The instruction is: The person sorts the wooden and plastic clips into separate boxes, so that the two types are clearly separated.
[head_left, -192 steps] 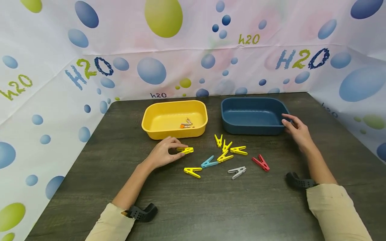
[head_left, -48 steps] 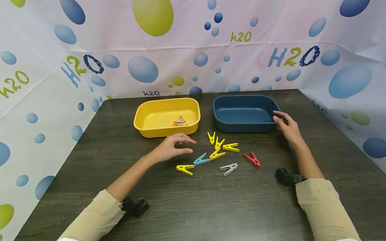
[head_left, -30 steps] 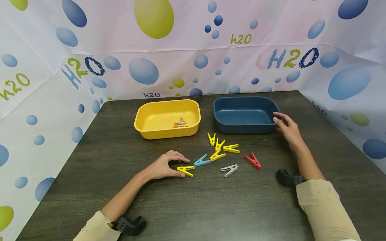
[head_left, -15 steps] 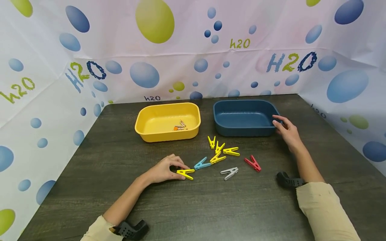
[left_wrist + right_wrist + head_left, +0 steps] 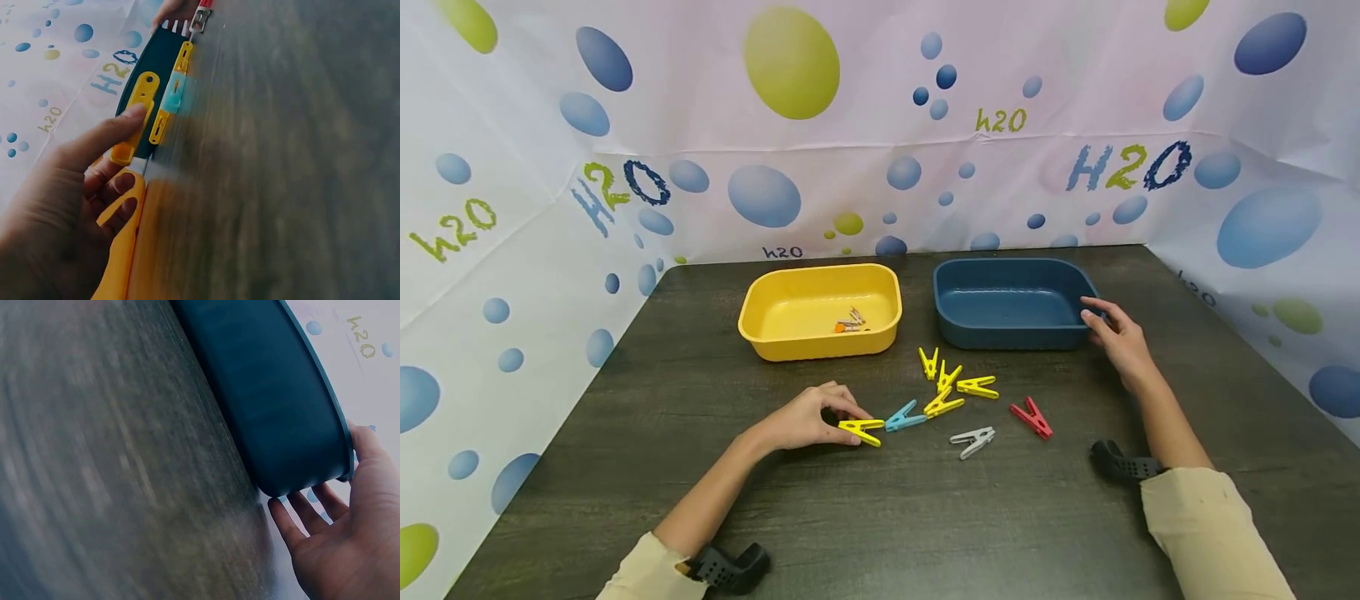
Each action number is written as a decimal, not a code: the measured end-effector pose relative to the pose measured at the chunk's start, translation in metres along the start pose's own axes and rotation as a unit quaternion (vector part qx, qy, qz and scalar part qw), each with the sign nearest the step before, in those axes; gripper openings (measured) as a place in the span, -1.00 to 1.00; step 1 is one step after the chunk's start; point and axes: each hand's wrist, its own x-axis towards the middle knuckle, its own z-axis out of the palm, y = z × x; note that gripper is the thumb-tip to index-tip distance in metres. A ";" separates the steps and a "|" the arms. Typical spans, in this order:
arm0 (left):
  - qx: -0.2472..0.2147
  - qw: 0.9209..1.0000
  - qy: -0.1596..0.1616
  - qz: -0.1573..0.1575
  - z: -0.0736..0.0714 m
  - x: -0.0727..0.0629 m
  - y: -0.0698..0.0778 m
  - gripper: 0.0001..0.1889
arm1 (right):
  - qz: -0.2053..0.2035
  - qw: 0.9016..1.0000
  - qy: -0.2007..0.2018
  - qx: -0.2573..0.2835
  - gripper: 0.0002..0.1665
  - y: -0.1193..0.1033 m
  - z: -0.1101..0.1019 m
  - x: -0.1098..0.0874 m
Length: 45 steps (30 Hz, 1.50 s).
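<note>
My left hand (image 5: 808, 418) pinches one yellow clip (image 5: 861, 426) between thumb and fingers, low over the dark table (image 5: 925, 517), and its tip is just beside the one light blue clip (image 5: 897, 421); whether those two touch, I cannot tell. My right hand (image 5: 1123, 343) has its fingers extended at the right end of the blue bin (image 5: 1011, 339), holding no clip.

I count eight clips in all: five yellow, one light blue, one grey clip (image 5: 982, 436) and one red clip (image 5: 1040, 427). Besides mine, the four other yellow clips (image 5: 967, 386) lie on the table to the right of my left hand, in a loose cluster in front of the bins. There are two bins, the blue one and the yellow bin (image 5: 820, 347) to its left. Small items (image 5: 853, 321) lie in the yellow bin, too tiny for me to count or name.

Only the head view shows into both bins. The left wrist view shows my thumb (image 5: 119, 128) laid along the clip, with other fingers bent behind it, and the light blue clip between two yellow ones. The right wrist view shows the blue bin's outer wall and three of my fingertips (image 5: 284, 519) at its lower edge.
</note>
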 end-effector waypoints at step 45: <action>0.058 0.994 0.088 0.021 -0.022 0.115 0.038 -0.68 | -0.005 1.000 -0.012 0.005 -0.35 0.005 -0.001 0.000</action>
